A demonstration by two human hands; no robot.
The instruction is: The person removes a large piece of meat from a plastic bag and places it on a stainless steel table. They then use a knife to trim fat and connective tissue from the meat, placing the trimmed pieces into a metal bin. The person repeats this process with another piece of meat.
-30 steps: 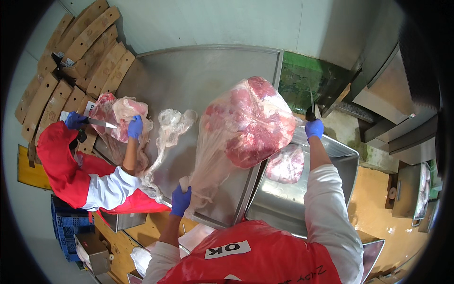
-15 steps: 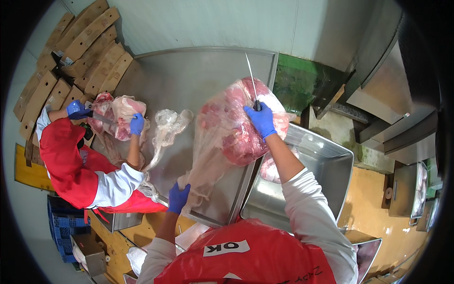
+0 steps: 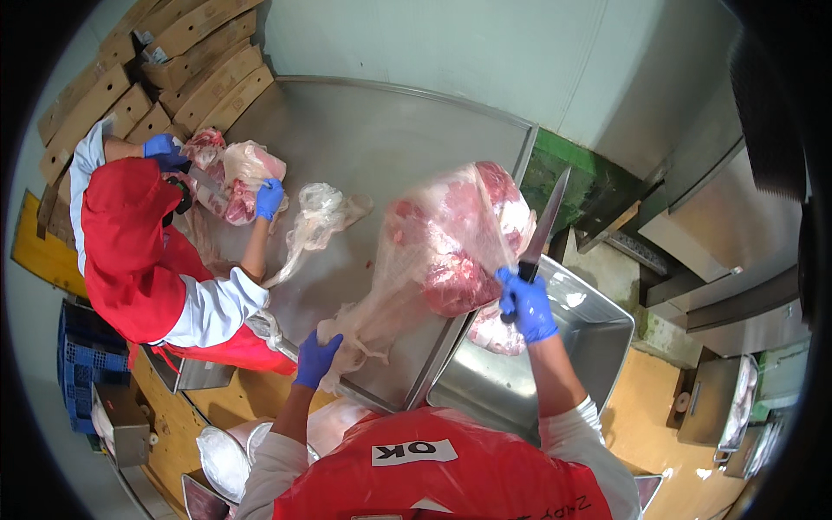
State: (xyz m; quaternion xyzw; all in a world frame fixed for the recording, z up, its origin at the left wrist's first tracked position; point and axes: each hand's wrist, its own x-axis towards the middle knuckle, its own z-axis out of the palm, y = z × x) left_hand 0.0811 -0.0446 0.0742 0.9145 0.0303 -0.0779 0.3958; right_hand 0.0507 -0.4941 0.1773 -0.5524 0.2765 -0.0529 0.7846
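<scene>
Your right hand (image 3: 527,305) grip clamps a knife (image 3: 544,227), blade up beside the bagged meat (image 3: 451,251); left hand (image 3: 316,358) clamps the bag's tail, long axis running up-right over the bench (image 3: 381,139).

Brown cartons (image 3: 173,78) upper left

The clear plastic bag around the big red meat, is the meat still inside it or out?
Inside: clear film of the plastic bag covers the red meat.
</scene>
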